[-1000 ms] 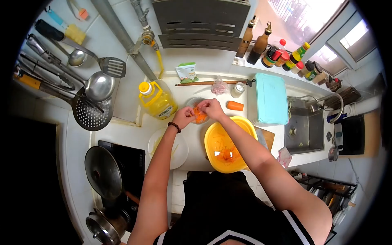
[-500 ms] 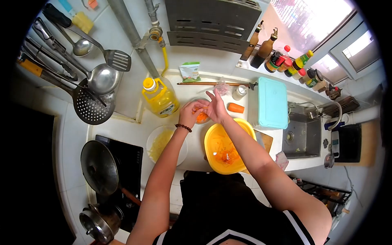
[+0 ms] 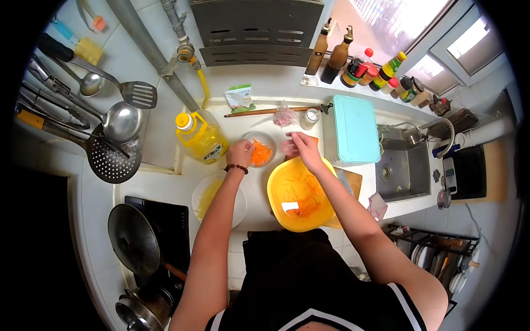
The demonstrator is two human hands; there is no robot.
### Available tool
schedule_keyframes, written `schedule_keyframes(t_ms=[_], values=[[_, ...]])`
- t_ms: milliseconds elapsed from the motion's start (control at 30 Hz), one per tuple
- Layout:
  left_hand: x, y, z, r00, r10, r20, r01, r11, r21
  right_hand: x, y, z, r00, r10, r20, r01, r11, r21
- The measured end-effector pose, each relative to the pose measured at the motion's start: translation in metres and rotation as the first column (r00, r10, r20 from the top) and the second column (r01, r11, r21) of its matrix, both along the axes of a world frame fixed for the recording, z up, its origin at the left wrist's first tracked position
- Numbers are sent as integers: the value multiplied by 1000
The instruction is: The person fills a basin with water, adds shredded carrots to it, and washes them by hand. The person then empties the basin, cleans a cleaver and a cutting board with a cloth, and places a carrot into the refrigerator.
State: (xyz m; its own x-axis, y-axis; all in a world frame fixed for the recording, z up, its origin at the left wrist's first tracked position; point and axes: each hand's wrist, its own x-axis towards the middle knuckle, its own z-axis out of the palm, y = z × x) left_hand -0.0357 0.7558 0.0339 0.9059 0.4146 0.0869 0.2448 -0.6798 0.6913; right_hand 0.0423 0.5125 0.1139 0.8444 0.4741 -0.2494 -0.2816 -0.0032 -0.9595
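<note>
Head view: small bowl [image 3: 258, 136] of carrot shreds [image 3: 260, 154] stood near frame centre, left hand [image 3: 240, 153] curled at its left edge, grasp indiscernible; right hand [image 3: 305, 148], fingers released, hovered right of centre by yellow basin [image 3: 280, 187].

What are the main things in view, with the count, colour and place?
Small bowl: 1, clear, centre
Basin: 1, yellow, front centre
Shreds: many, orange, in small bowl and basin
Plate: 1, white, left of basin
Jug: 1, yellow, left of small bowl
Lidded box: 1, turquoise-topped, right of small bowl
Sink: 1, grey, right of lidded box
Pan: 1, black, lower left
Utensils: several, mostly grey, upper left
Bottles: several, mixed colours, upper right
Packet: 1, white-green, behind small bowl
Left grip: 1, bare, at small bowl's left edge
Right grip: 1, bare, near basin's far rim
</note>
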Motion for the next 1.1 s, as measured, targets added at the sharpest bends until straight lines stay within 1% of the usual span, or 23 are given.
schedule_keyframes(t_ms=[67, 100, 167, 200, 267, 300, 333, 367, 400, 433, 467, 500, 533, 567, 600, 667, 700, 733, 800, 833, 900, 1000, 1100], values=[[4, 2, -23, 984, 38, -174, -27, 997, 66, -12, -36, 1, 995, 99, 25, -95, 989, -114], [5, 1, -21, 983, 23, -183, -12, 998, 65, -12, -54, -5, 996, 84, 15, -82, 990, -115], [-3, -9, -8, 998, -27, -50, 31, 997, 75, -27, -91, -23, 944, 242, 225, -95, 850, -519], [-5, -20, 3, 997, -46, -67, 51, 996, 74, -32, -102, -23, 952, 224, 209, -87, 851, -518], [-10, -52, 23, 955, -221, 196, 224, 975, 8, -38, -116, -14, 906, 322, 275, -51, 727, -685], [-10, -69, 26, 955, -226, 191, 228, 974, 12, -38, -119, -23, 871, 407, 276, -58, 643, -764], [-11, -87, 28, 945, -300, 128, 310, 948, -69, -38, -117, -27, 874, 401, 276, -57, 647, -760], [-11, -105, 31, 924, -377, 72, 384, 911, -153, -38, -113, -31, 823, 521, 226, -116, 544, -831], [-12, -121, 29, 920, -386, 69, 392, 908, -149, -40, -111, -35, 763, 626, 162, -161, 426, -890], [-14, -138, 21, 896, -444, -9, 435, 881, -187, -43, -113, -53, 768, 620, 163, -159, 431, -888], [-16, -151, 14, 861, -501, -84, 473, 852, -224, -48, -112, -75, 716, 648, 259, -79, 445, -892], [-18, -163, -4, 858, -506, -86, 479, 850, -218, -50, -112, -88, 652, 672, 350, 1, 461, -887], [-23, -174, -28, 840, -537, -82, 534, 844, -50, -52, -111, -91, 657, 667, 351, 0, 465, -885], [-28, -181, -44, 818, -569, -86, 575, 810, 117, -57, -111, -93, 628, 720, 296, -12, 389, -921], [-29, -181, -47, 815, -573, -89, 580, 806, 118, -58, -110, -94, 595, 768, 238, -19, 309, -951], [-28, -180, -55, 734, -585, -344, 642, 764, 71, -61, -108, -97, 600, 778, 184, -41, 260, -965], [-32, -182, -47, 725, -587, -360, 664, 734, 141, -66, -111, -99, 601, 790, 125, -71, 209, -975], [-39, -185, -49, 721, -590, -365, 667, 732, 135, -71, -116, -102, 604, 788, 119, -79, 208, -975], [-46, -186, -47, 737, -579, -347, 665, 713, 222, -70, -121, -106, 553, 828, 90, -108, 179, -978], [-55, -188, -46, 746, -586, -318, 659, 717, 226, -76, -126, -107, 555, 827, 86, -119, 182, -976], [-66, -193, -45, 737, -576, -354, 657, 733, 176, -81, -138, -107, 622, 761, 182, -167, 357, -919], [-81, -200, -49, 737, -551, -392, 634, 765, 117, -89, -144, -107, 672, 736, 80, -268, 343, -901], [-88, -204, -59, 738, -514, -437, 597, 799, 69, -94, -148, -122, 668, 738, 93, -290, 374, -881]])
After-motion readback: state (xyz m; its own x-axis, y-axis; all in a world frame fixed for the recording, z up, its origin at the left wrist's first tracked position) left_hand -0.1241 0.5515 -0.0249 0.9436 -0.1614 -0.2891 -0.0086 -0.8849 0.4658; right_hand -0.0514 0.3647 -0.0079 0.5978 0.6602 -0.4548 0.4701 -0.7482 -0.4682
